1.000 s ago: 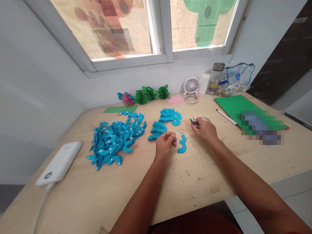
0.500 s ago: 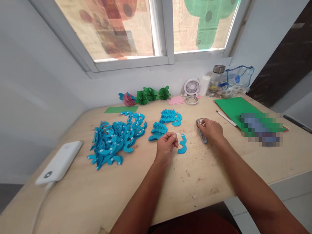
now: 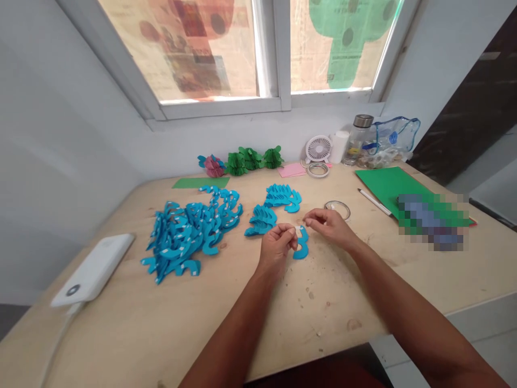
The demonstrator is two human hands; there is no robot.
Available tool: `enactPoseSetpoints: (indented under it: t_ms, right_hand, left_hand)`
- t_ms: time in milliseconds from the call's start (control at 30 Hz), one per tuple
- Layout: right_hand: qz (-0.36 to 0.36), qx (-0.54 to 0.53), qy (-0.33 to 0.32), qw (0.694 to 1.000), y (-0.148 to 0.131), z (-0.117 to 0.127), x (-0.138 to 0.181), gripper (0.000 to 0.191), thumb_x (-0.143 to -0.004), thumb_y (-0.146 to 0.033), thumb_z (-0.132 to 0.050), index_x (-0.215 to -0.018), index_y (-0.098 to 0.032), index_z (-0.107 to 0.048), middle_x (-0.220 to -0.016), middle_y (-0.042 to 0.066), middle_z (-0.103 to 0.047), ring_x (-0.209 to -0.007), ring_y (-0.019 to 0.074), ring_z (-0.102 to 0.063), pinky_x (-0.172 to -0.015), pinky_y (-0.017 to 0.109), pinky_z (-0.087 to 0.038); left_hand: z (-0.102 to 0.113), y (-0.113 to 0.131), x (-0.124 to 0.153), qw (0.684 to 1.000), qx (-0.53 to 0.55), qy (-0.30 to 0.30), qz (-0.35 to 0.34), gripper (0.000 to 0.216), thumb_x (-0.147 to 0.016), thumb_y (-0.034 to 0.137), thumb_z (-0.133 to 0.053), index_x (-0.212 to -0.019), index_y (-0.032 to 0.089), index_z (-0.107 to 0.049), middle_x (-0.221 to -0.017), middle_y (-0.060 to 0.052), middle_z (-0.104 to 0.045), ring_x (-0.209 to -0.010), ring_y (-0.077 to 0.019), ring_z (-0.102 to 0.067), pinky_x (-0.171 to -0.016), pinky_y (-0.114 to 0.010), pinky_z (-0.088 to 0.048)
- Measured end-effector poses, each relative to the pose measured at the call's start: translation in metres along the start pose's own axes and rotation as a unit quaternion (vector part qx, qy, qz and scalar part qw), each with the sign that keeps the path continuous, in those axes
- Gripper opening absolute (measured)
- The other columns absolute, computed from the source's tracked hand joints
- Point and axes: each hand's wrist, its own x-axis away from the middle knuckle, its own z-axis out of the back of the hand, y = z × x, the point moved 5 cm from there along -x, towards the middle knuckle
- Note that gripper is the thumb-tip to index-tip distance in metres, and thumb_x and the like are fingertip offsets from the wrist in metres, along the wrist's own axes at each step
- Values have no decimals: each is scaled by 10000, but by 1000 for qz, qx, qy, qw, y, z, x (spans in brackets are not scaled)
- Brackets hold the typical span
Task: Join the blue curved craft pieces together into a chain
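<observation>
We see lines of print on the window sheets (image 3: 305, 59), well beyond both hands, and a blue mark on the clear pouch (image 3: 404, 129), far off past the right hand; both are too small and blurred for us to read. The blue paper piece (image 3: 301, 251) is flat and wavy-edged, with rounded lobes and a white patch at its far end. It lies on the table (image 3: 258, 318) just right of our left fingertips, between the two hands. Our left hand (image 3: 275, 247) has thumb and forefinger pinched on a small white strip (image 3: 298, 230). Our right hand (image 3: 333, 229) hovers beside it, fingertips drawn close together; we cannot tell whether they grip anything. Two blue stacks (image 3: 262, 220) sit just past the left hand, and a heap of blue pieces (image 3: 181, 240) spreads farther to its left.
</observation>
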Motion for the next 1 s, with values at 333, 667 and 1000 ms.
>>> enactPoseSetpoints:
  t_ms: [333, 667, 1000]
  right_hand:
    - [-54, -219, -69, 972, -11, -20, 5, 159, -747, -283, -540, -756, -137, -601, -696, 8, -596, -673, 119, -546, -661, 250, -434]
    - [-60, -162, -57, 983, -5, -22, 4, 165, -726, -298, -563, -723, -137, -595, -625, -17, -546, -571, 91, -458, -536, 213, -364]
    - [-79, -165, -25, 983, 6, -18, 0, 174, -718, -324, -571, -699, -151, -577, -581, -32, -502, -549, 90, -431, -509, 211, -335]
  left_hand:
    - [0, 2, -1, 1000, -15, -5, -7, 164, -626, 261, -661, -690, 146, -563, -517, 26, -546, -440, -79, -474, -473, -219, -385]
    - [1, 0, -2, 1000, -26, 0, -10, 185, -614, 281, -669, -681, 149, -559, -531, 20, -553, -442, -81, -476, -466, -221, -388]
    - [7, 1, -4, 998, -47, 9, -41, 178, -653, 276, -658, -747, 147, -580, -570, 18, -567, -447, -77, -480, -476, -222, -401]
